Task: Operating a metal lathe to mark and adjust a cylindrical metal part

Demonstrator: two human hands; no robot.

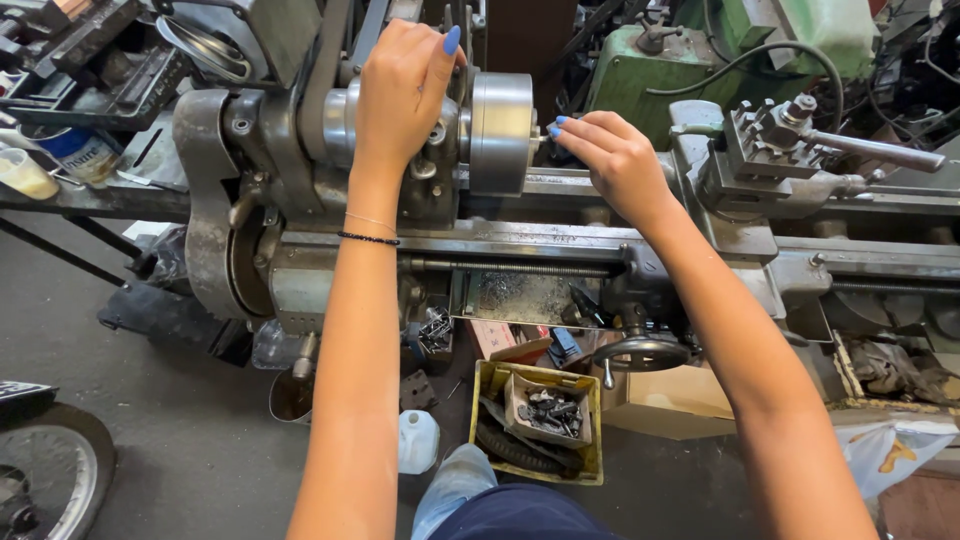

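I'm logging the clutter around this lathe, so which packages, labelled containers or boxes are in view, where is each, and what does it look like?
Labelled can: shelf at far left, round, blue and white.
White plastic jug: floor below the lathe, squat, capped.
Yellow crate: floor, rectangular, holding metal parts.
Cardboard box: right of the crate, plain tan.
Plastic bag: lower right, white with orange print.

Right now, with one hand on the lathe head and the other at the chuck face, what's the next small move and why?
Probably steady the chuck with the left hand, which rests on the headstock beside it, while the right hand seats the small piece it pinches at the chuck's centre. The right fingertips sit right at the chuck face, so the piece looks unsecured, though that spot is partly hidden.
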